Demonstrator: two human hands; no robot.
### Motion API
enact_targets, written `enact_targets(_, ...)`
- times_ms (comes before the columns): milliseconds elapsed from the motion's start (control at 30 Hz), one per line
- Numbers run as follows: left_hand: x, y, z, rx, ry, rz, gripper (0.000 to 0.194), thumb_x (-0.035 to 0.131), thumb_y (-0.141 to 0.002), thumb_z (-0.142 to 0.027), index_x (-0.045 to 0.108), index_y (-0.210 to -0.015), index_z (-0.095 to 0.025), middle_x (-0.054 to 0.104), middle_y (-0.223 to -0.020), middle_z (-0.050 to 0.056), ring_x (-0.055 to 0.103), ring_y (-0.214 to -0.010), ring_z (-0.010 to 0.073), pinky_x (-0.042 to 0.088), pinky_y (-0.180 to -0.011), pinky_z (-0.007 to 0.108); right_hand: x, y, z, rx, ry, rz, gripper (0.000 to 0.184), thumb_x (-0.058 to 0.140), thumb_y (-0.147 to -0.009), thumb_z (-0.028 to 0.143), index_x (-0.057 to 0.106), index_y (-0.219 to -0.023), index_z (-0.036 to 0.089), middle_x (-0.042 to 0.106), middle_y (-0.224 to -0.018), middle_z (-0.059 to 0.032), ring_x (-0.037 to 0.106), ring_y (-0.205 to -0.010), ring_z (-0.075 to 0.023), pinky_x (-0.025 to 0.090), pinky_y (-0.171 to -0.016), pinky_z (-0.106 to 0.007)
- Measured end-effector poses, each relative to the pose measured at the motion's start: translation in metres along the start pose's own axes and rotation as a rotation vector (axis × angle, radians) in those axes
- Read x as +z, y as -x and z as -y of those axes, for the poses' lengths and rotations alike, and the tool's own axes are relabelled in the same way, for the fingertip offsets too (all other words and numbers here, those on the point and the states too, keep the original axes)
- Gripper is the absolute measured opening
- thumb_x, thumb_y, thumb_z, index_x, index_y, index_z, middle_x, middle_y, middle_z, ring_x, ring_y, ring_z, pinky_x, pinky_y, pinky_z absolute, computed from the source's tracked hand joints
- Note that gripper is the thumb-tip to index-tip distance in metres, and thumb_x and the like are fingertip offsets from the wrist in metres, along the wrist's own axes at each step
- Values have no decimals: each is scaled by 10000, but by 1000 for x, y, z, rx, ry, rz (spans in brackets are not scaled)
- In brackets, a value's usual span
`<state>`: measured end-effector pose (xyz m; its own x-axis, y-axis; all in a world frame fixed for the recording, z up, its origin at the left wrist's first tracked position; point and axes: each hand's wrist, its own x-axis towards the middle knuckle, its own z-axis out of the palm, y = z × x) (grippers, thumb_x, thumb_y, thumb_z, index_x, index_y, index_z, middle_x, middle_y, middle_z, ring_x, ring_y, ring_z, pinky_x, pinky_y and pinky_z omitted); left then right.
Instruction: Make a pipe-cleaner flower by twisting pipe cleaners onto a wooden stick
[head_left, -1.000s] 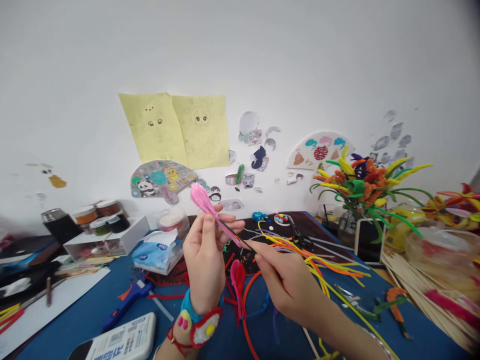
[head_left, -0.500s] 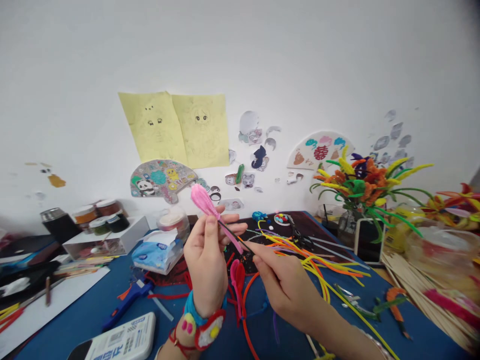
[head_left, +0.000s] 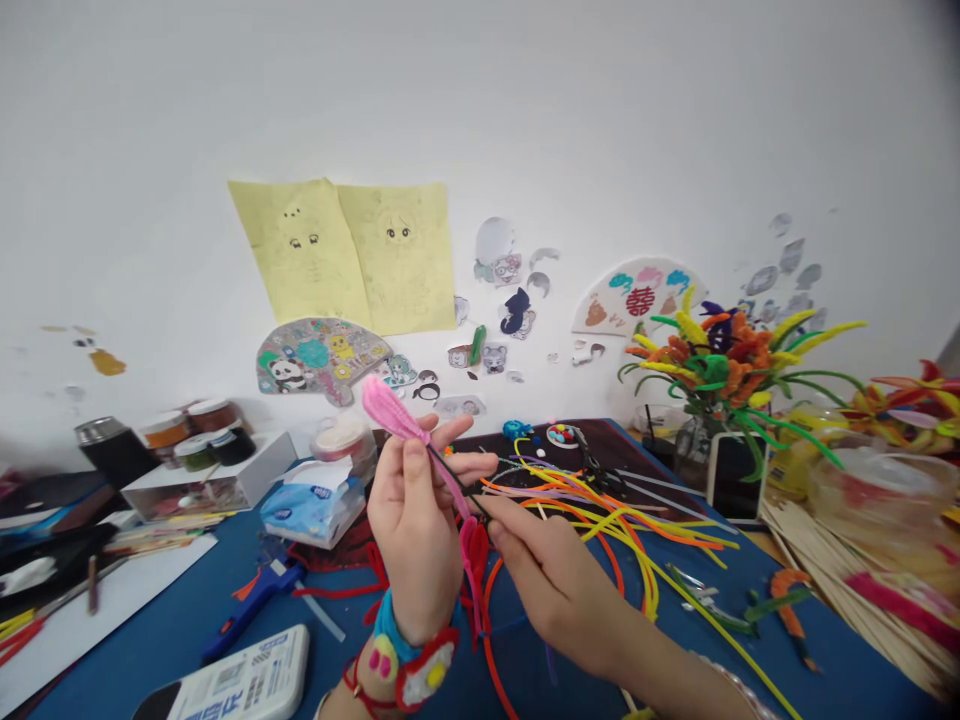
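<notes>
A looped bundle of pink pipe cleaner (head_left: pixel 395 408) is pinched at its neck between thumb and finger of my left hand (head_left: pixel 420 500), whose other fingers stretch out to the right. From the neck run a pink tail and a thin dark stem (head_left: pixel 448 470), slanting down to the right. My right hand (head_left: pixel 547 570) has the lower end of that dark stem between thumb and forefinger. Below, on the table, stand out a red and pink pipe cleaner loop (head_left: pixel 475 550), partly behind the hands. A blue band with a red, white and yellow ornament is around my left wrist.
Yellow and orange pipe cleaners (head_left: pixel 622 530) lie at the right. A blue glue gun (head_left: pixel 255 600), a tissue pack (head_left: pixel 311 500) and a white case (head_left: pixel 232 680) are at the left. Behind on the right stand a phone (head_left: pixel 737 480) and a pipe cleaner bouquet (head_left: pixel 720 360).
The pink bundle has tipped further left and dropped slightly. My right hand has shifted a little left and down along with the stem. The camera view has turned slightly.
</notes>
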<state>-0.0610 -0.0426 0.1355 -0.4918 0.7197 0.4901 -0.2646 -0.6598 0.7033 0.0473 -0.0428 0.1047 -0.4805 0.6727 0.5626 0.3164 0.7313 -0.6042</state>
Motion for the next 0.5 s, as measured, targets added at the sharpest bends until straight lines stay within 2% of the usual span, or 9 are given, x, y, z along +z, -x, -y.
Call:
enact_targets(100, -1, -2, -1, -30, 19, 38, 229, 469, -811, -332, 494, -969, -167, 655, -870, 65, 608, -541, 96, 488, -492, 194, 0, -1, -2, 2, -54, 11, 361, 290, -896, 269, 483, -1186, 172, 566, -573, -8, 530, -561, -137, 398, -542, -233)
enact_targets(200, -5, -9, -3, -38, 25, 54, 220, 489, -800, -326, 530, -939, -161, 645, -817, 42, 604, -575, 94, 495, -540, 203, -3, -3, -6, -18, -72, 33, 367, 290, -897, 280, 483, -1188, 166, 567, -596, -12, 514, -555, -131, 391, -538, -233)
enact_targets(400, -21, -28, -11, -86, -34, 93, 217, 565, -750, -299, 617, -901, -153, 637, -881, 42, 593, -756, 108, 478, -705, 218, -17, -9, -11, -36, -22, 146, 341, 288, -899, 268, 539, -1115, 187, 538, -600, 15, 485, -555, -103, 373, -585, -227)
enact_targets(500, -25, -31, -13, -94, -117, 110, 228, 598, -722, -299, 640, -887, -147, 640, -935, 59, 576, -867, 139, 450, -782, 239, -19, -10, -11, -48, -9, 135, 313, 306, -893, 253, 570, -1053, 200, 542, -635, 14, 490, -586, -102, 366, -613, -231)
